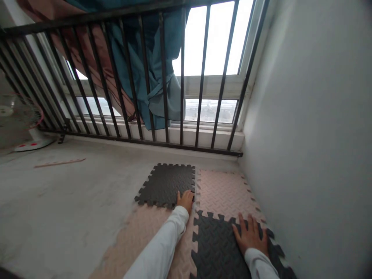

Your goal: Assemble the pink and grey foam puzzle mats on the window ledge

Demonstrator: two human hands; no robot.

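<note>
Four interlocking foam floor mats lie in the corner of a concrete floor. My left hand [185, 200] presses down on the near right corner of the far black mat [164, 184], where it meets the far pink mat [225, 193]. Its fingers are curled against the mat's edge. My right hand [250, 234] lies flat with fingers spread on the near black mat [216, 250], close to the wall. A near pink mat [136, 242] sits under my left forearm. Both arms wear white sleeves.
A white wall [314, 135] rises on the right. Black metal railing bars [162, 77] stand before a bright window, with blue and reddish cloth [151, 66] hanging over them. A white fan [26, 128] stands at far left, and a thin strip [59, 162] lies on the bare concrete floor [64, 209].
</note>
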